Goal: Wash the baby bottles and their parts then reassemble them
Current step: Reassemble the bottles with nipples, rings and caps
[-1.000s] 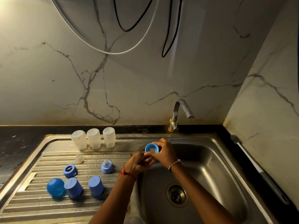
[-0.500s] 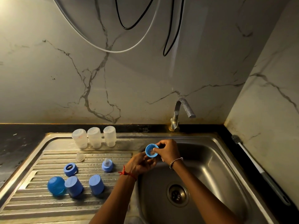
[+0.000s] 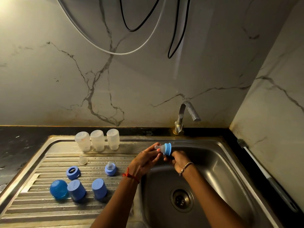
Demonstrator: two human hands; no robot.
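Head camera, looking down at a steel sink. Above its rear left corner, the right hand grips a blue collar ring with a clear nipple seated in it, pointing left. The left hand pinches that nipple between thumb and fingertips. On the drainboard to the left stand three upturned clear bottles, with three blue caps, another ring and a loose nipple nearer the camera.

Dim, warm light from the upper left corner; glare streaks the marble wall; wide-angle bending at edges.
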